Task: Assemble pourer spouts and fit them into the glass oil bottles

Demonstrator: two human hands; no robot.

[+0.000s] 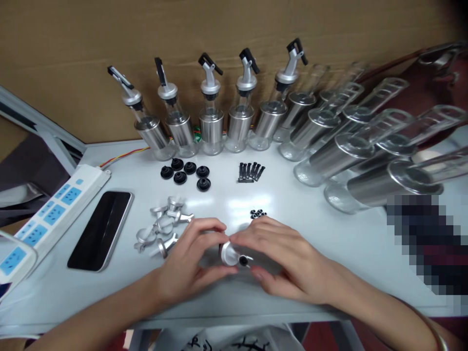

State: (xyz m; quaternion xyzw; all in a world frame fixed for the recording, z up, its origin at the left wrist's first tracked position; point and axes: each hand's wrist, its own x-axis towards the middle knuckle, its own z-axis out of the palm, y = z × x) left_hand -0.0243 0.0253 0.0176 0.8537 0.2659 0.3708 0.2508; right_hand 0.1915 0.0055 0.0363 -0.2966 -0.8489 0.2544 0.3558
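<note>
My left hand is closed around a silver pourer spout, with its thumb below and its fingers above. A dark rim shows on the spout's left side, and a small black ring sits at its forked end. Curled over the forked end from the other side is my right hand, its fingertips at the top of the spout and its thumb close beside the fork. Several loose silver spouts lie left of my hands. Small black rings are just beyond my right fingers.
Black stoppers and short black levers lie farther back. Bottles with fitted spouts line the cardboard wall; open-necked bottles crowd the right. A phone and a power strip lie left.
</note>
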